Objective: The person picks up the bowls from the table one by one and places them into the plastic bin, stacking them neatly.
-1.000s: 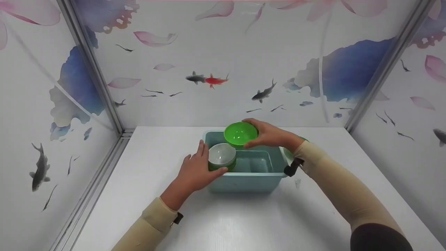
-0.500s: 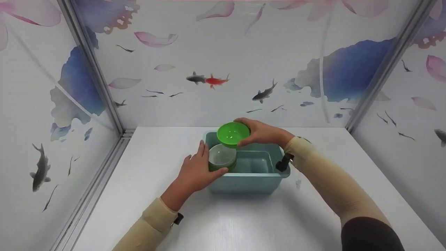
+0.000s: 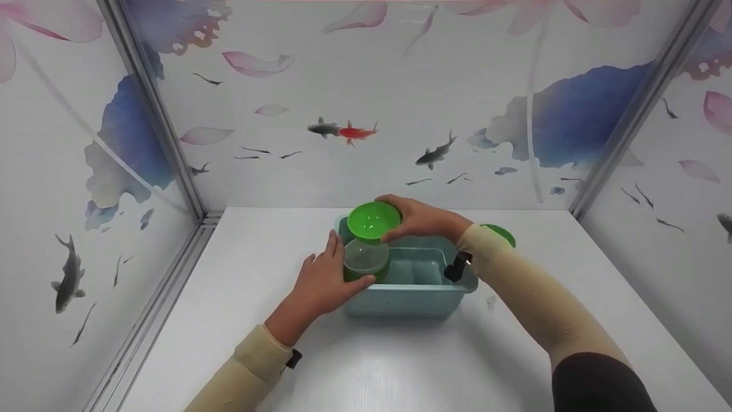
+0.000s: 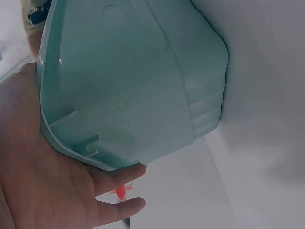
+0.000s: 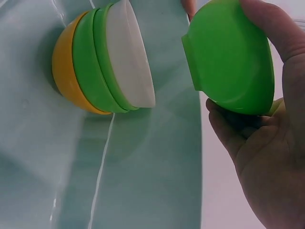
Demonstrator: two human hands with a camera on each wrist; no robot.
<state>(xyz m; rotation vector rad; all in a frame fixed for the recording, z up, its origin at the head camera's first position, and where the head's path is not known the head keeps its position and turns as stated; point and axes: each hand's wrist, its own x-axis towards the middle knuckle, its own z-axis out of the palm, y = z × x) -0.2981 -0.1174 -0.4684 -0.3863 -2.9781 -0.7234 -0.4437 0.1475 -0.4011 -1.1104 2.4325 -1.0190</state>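
A green bowl is gripped at its right side by my right hand, thumb at the near rim. It hangs above the left end of a pale blue-green plastic basin. Under it, a stack stands inside the basin: a white bowl on top, green bowls in the middle, an orange bowl at the bottom. My left hand rests against the basin's left front corner, thumb along the front rim, fingers extended along the left side. The left wrist view shows the palm touching the rim.
Behind the right sleeve, a green rounded item shows partly on the white table, right of the basin. Patterned panels with metal posts enclose the table at the back and sides.
My right hand has moved left with the green bowl, now over the stack in the basin. The green item behind the right sleeve shows more. The left hand has stayed in place.
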